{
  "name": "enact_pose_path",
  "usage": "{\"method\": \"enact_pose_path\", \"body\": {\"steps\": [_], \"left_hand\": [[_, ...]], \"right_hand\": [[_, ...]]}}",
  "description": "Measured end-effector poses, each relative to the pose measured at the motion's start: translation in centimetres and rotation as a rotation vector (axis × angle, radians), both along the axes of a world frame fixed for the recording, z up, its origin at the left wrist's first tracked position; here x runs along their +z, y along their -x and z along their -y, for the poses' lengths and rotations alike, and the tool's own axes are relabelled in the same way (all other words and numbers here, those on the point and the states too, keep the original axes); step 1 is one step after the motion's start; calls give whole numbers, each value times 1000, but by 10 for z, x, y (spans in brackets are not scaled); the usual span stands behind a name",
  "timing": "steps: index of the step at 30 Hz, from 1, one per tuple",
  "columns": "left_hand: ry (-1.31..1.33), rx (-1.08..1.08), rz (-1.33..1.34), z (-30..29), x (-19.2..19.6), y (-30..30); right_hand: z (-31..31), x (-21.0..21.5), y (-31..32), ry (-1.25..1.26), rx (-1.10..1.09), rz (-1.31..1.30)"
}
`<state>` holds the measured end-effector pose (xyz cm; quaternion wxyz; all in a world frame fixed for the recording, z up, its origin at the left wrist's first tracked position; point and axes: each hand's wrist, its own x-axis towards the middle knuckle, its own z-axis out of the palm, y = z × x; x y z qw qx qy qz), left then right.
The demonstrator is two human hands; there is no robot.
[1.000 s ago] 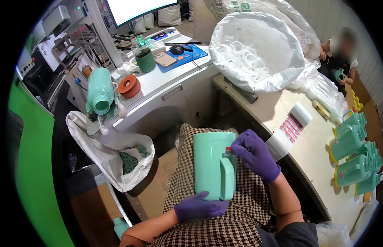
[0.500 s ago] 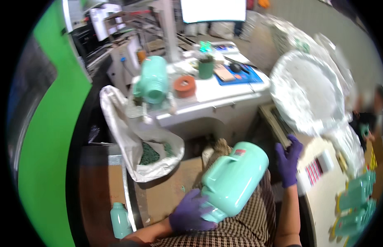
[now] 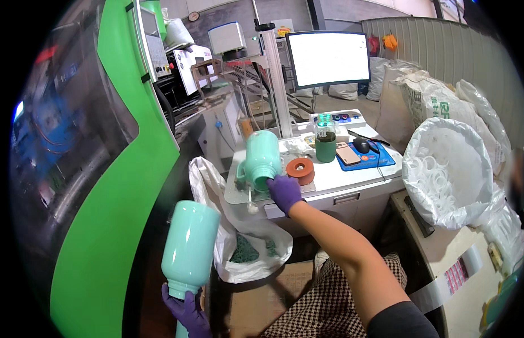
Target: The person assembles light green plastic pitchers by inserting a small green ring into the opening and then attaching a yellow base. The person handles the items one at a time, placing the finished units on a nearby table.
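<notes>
Both my hands wear purple gloves. My left hand (image 3: 187, 311) grips a mint-green plastic jug (image 3: 190, 247) by its neck, bottom end up, low at the left beside the green machine panel. My right hand (image 3: 284, 192) reaches forward and touches the mouth end of a second mint-green jug (image 3: 261, 159) that lies on a fixture at the edge of the white workstation top (image 3: 352, 176). Whether the fingers close around that jug, I cannot tell. An orange ring-shaped part (image 3: 300, 169) sits just right of my right hand.
A white bag with green scrap (image 3: 239, 236) hangs under the workstation. On top stand a dark green jar (image 3: 325, 143), a phone and mouse on a blue mat (image 3: 366, 155), and a monitor (image 3: 328, 58). A big bag of white rings (image 3: 448, 169) stands at right, a green machine (image 3: 113, 186) at left.
My head turned left toward the workstation. The jug went from both hands at my lap to my left hand alone, low at the left. My right hand reached out to the jug on the fixture.
</notes>
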<state>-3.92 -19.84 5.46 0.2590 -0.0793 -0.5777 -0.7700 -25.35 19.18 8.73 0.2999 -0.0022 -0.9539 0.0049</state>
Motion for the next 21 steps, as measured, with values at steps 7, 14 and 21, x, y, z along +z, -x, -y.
{"method": "enact_pose_path", "body": {"steps": [7, 14, 21], "left_hand": [[390, 47, -321, -54, 18, 74], [804, 147, -484, -218, 11, 199], [960, 195, -287, -250, 8, 256]], "right_hand": [[0, 29, -300, 81, 454, -378], [-24, 43, -523, 809, 113, -249], [-18, 22, -548, 705, 178, -77]]}}
